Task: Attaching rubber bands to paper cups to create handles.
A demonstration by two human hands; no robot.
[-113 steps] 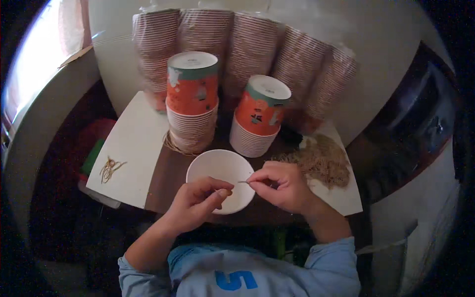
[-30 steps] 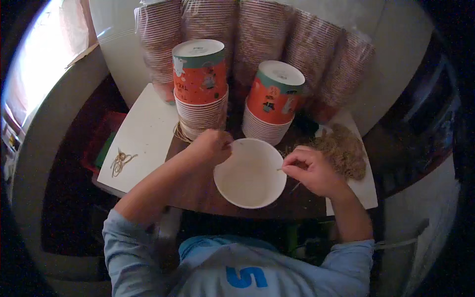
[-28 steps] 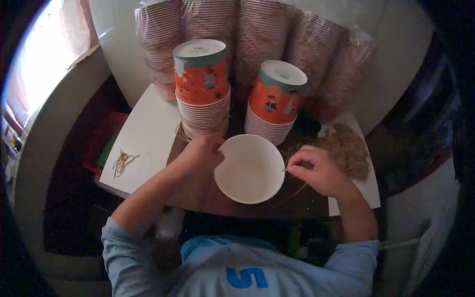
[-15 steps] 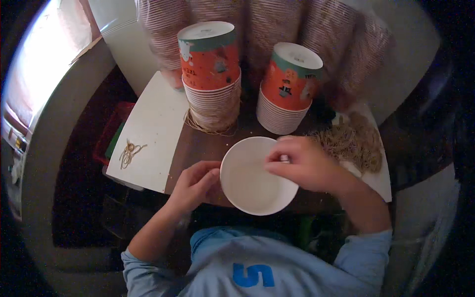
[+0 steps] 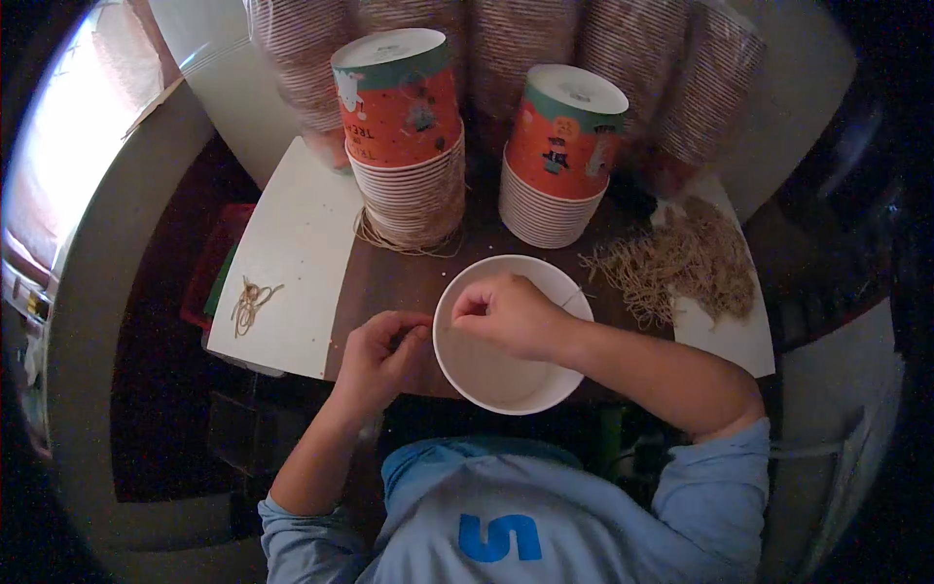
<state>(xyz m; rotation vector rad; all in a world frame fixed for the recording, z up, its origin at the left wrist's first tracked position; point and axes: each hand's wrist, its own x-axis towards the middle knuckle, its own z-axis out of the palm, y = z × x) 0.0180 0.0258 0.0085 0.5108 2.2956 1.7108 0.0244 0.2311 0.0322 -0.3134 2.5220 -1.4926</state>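
Note:
A white paper bucket (image 5: 501, 384) stands mouth up at the table's front edge, in front of me. My left hand (image 5: 381, 355) is at its left rim, fingers curled with thumb against them and fingertips touching the outside wall; what they pinch is hidden. Over the mouth, my right hand (image 5: 511, 316) reaches in from the right, fingers closed close to the inner left wall. Whatever they grip is too small to make out. A thin pale strand (image 5: 576, 296) shows by the bucket's right rim, behind my right wrist.
Two stacks of upturned paper buckets, a taller left stack (image 5: 404, 146) and a right stack (image 5: 559, 156), have orange sides. Twine loops circle the left one's base. A tangled twine heap (image 5: 696, 263) lies right, a small twine bundle (image 5: 253, 307) left. Bagged bucket stacks (image 5: 525, 58) line the back.
My right hand has moved left, from the bucket's right rim to inside its mouth near the left wall. My left hand has stayed at the left rim.

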